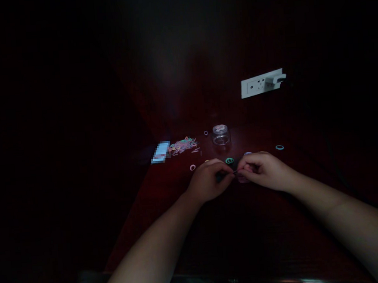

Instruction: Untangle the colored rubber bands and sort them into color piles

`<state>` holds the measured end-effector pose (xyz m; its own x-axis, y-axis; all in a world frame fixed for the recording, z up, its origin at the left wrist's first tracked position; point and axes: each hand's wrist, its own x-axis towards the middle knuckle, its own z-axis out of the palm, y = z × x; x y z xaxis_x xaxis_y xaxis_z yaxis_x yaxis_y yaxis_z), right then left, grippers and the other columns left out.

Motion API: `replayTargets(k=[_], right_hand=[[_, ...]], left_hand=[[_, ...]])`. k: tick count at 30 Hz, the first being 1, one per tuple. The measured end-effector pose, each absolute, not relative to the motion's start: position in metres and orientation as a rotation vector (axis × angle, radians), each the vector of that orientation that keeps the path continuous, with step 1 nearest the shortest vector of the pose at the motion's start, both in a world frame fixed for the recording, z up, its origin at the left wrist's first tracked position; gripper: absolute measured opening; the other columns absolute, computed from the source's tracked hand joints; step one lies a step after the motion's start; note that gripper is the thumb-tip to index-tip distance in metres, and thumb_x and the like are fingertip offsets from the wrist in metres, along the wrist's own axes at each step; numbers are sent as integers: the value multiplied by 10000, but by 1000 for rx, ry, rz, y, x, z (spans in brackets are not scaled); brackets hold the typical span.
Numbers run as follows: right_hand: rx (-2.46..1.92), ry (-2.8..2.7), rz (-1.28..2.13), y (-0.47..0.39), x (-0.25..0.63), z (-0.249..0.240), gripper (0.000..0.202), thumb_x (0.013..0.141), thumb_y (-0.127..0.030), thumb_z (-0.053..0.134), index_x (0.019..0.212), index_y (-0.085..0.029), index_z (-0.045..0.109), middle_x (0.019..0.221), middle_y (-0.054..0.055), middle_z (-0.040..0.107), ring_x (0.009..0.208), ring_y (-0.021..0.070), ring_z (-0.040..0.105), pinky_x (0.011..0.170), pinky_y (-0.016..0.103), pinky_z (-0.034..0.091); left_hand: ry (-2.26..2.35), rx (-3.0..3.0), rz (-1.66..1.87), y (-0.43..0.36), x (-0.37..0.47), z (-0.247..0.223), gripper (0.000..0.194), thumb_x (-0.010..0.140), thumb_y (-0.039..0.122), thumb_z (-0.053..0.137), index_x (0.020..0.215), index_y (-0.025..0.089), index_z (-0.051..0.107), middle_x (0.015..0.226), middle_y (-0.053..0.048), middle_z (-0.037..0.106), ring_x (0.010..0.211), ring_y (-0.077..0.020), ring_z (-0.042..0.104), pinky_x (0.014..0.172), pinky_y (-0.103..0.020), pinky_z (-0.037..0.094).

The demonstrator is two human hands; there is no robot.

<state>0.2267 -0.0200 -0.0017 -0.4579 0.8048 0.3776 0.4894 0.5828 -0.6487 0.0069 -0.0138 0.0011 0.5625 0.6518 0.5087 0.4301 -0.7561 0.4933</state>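
Note:
My left hand (213, 179) and my right hand (264, 170) meet low over the dark red table, both closed with thumb and forefinger pinched. A thin, small hair tie (235, 172) seems to stretch between the two sets of fingertips; its shape is mostly hidden. Green hair ties (229, 160) lie just beyond the fingertips. Left of them rests a pink hair tie (192, 167), near my left knuckles. A few more bands show partly behind and below my right fingers. Off to the right lies a blue hair tie (279, 147).
A clear lidded jar (221, 136) stands behind my hands. To its left are a lone hair tie (205, 133), a heap of many-coloured hair ties (184, 145) and a bright pixelated rectangle (161, 152). The wall behind carries a socket plate (259, 84) with a plug in it.

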Motion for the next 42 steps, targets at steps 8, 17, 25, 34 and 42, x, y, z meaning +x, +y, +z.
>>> replayTargets(k=[8,17,25,34,42], right_hand=[[-1016,-2125,620,-20,227,-2,171,872,-300,608,766,-173,653,620,-1,600,533,105,515,511,236,405],[-1014,-2106,635,-20,227,-3,159,866,-283,606,760,-171,645,625,2,599,549,106,532,514,228,417],[-1010,-2133,600,-19,226,-4,193,875,-321,600,757,-175,644,579,-22,553,521,98,474,497,229,373],[-1009,-2090,708,-21,228,-4,172,887,-312,587,798,-172,633,638,2,606,545,112,543,504,232,412],[-987,-2055,762,-23,229,-3,131,883,-308,583,883,-180,608,639,-24,547,542,102,505,490,221,396]], left_hand=[[868,2477,1050,-13,6,2,77,874,201,610,889,200,686,908,-29,692,833,-150,642,757,-299,520],[869,2466,1092,-12,5,1,80,866,175,596,890,188,671,913,-35,678,844,-151,632,773,-299,517],[874,2468,1028,-15,5,4,81,862,238,622,909,197,673,925,-38,680,849,-164,634,773,-309,515],[881,2482,1011,-12,6,0,73,869,203,607,843,190,674,874,-24,684,811,-149,631,753,-291,502],[883,2484,1023,-12,6,0,86,877,219,604,842,185,674,865,-25,683,792,-146,626,741,-292,502]])
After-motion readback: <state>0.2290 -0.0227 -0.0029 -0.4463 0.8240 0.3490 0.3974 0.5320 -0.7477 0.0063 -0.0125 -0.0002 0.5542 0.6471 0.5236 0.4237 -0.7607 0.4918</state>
